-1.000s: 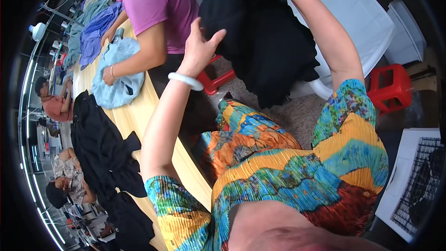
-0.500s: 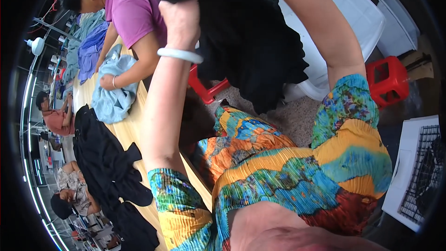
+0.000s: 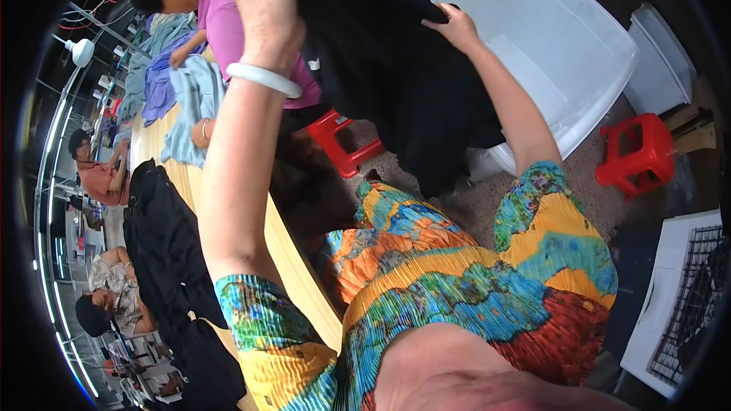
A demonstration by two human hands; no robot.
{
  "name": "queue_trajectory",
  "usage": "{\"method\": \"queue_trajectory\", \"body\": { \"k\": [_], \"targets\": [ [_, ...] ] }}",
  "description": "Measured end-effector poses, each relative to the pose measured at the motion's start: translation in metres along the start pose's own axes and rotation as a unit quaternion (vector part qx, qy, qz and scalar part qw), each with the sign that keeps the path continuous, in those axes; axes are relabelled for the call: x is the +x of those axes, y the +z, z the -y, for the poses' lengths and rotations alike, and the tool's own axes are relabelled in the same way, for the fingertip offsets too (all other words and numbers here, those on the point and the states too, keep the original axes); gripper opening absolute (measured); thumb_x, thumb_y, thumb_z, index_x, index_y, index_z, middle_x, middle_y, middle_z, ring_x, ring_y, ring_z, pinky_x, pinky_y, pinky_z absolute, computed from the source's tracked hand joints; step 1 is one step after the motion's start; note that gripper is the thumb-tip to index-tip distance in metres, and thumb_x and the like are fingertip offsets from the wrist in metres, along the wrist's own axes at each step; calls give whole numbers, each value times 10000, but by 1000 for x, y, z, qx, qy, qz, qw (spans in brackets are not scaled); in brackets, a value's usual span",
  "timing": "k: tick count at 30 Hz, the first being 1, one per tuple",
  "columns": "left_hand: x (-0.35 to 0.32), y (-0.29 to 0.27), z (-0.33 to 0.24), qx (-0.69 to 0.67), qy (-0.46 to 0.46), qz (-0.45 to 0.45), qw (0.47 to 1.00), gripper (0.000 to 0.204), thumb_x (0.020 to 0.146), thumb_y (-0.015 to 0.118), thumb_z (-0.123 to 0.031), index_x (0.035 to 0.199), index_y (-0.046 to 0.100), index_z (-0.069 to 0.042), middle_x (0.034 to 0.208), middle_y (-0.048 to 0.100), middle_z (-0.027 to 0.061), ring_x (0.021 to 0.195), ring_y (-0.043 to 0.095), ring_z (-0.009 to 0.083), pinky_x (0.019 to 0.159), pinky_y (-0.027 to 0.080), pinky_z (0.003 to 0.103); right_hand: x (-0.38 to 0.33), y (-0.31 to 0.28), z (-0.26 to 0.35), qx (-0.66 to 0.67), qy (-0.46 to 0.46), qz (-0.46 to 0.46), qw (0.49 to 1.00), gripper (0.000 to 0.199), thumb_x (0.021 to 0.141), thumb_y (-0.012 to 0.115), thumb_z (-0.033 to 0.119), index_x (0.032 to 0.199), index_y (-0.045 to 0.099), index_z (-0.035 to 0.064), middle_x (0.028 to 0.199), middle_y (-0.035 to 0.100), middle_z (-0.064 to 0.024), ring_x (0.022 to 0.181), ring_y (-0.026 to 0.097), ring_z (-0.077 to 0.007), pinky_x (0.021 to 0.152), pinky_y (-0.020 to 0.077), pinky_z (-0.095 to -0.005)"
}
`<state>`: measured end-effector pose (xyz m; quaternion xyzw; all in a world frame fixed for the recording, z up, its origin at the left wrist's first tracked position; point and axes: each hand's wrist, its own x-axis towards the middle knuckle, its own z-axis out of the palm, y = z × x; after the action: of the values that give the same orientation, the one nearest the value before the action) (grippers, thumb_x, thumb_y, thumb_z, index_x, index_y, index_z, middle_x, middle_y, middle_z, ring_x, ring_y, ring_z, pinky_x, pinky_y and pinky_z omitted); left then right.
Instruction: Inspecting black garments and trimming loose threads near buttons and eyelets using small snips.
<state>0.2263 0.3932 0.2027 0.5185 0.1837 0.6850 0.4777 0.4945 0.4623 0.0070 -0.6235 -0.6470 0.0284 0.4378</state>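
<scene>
One black cloth (image 3: 388,53) held up by the white tub (image 3: 567,49)

Cloth is in front of me, hanging between my hands, its lower edge over the floor and its right part overlapping the tub in my view. My right hand (image 3: 459,29) pinches the upper right edge, thumb against fingers. My left hand (image 3: 268,23) is at the upper left, thumb raised along the fabric; cloth hides the fingertips, so I cannot tell how firmly they close. Wide spacing probably keeps the piece spread; the raised grip presumably lets the weight fall straight.

More black garments (image 3: 164,236) lie along the wooden table (image 3: 304,281) to my left, likely laid lengthwise so they stay within reach.

Containers: the tub is broad and open-topped, with pale inner walls showing; whatever the cloth covers I cannot see. Just right of it stands a smaller greyish bin (image 3: 661,57), contents not visible. Lower right, a white tray (image 3: 656,281) carries a black wire grid (image 3: 685,308) and dark items, too dim to identify.
</scene>
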Motion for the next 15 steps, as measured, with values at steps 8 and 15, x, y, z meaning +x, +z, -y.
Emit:
{"method": "queue_trajectory", "body": {
  "k": [8, 15],
  "targets": [
    [7, -19, -20, -20, 3, -36, 999, 364, 722, 642, -19, 1068, 531, 7, 1088, 550, 86, 990, 529, 213, 881, 418, 315, 71, -133, 22, 89, -39, -22, 995, 164, 783, 575, 177, 874, 552, 43, 699, 534, -13, 585, 479, -90, 540, 400, -228],
    [0, -17, -127, 50, 109, -95, 988, 273, 865, 449, -100, 1083, 515, 52, 1093, 544, 157, 1017, 526, 242, 897, 421, 342, 87, -205, 165, 191, -217, -247, 925, 168, 746, 479, -37, 835, 607, 26, 768, 611, -39, 745, 529, -112, 692, 414, -240]
  ]
}}
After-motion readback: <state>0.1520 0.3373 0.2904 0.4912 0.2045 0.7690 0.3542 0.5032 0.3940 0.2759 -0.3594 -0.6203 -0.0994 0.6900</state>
